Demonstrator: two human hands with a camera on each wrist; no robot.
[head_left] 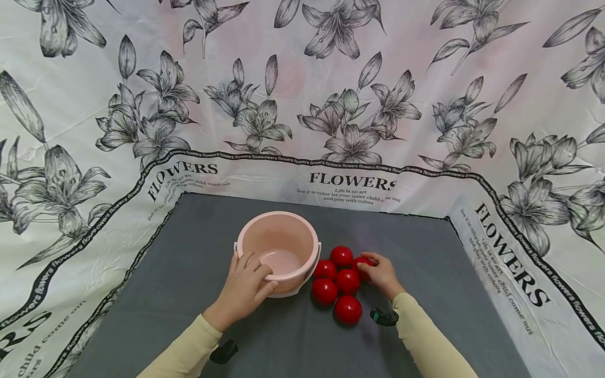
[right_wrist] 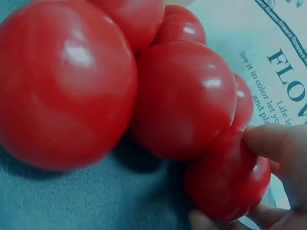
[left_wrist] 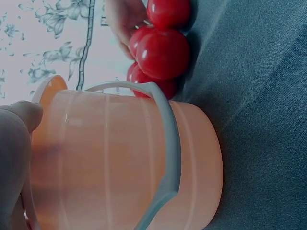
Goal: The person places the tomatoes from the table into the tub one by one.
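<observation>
A pale pink bucket (head_left: 278,235) stands upright on the grey surface, its light handle (left_wrist: 169,139) hanging down along the side. My left hand (head_left: 242,287) grips the near-left rim, fingers over the edge into the bucket and the thumb at the front. To the right of the bucket, several glossy red tomatoes lie bunched together; the front tomato (head_left: 347,310) is closest to me. At the right side of the bunch, my right hand (head_left: 382,274) holds one tomato (right_wrist: 223,179) between thumb and fingers, close against its neighbours. The bucket's inside floor shows no tomato.
A dark grey cloth (head_left: 198,252) covers the tabletop. White flower-printed fabric (head_left: 350,184) rises behind it and along both sides. Dark bands sit at both wrists, below the cream sleeves (head_left: 427,336).
</observation>
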